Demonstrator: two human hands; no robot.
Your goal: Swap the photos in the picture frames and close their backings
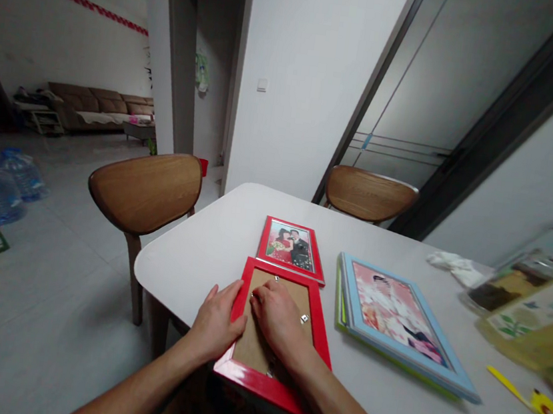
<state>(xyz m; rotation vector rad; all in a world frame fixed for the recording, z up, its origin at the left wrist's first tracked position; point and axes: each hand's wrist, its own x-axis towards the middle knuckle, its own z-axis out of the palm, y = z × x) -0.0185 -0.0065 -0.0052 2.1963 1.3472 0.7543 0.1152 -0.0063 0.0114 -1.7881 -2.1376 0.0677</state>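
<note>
A red picture frame lies face down at the table's near edge, its brown backing board showing, with small metal clips around it. My left hand grips the frame's left side, thumb over the rim. Over the board, my right hand has its fingers bent together at the left inner edge; whatever is under the fingertips is mostly hidden. Just beyond, touching or nearly touching, a second red picture frame lies face up with a photo of two people.
To the right, a light blue picture frame rests on a stack with a green edge. Farther right are a large bottle of yellowish liquid, a white cloth and a yellow tool. Wooden chairs stand around the white table.
</note>
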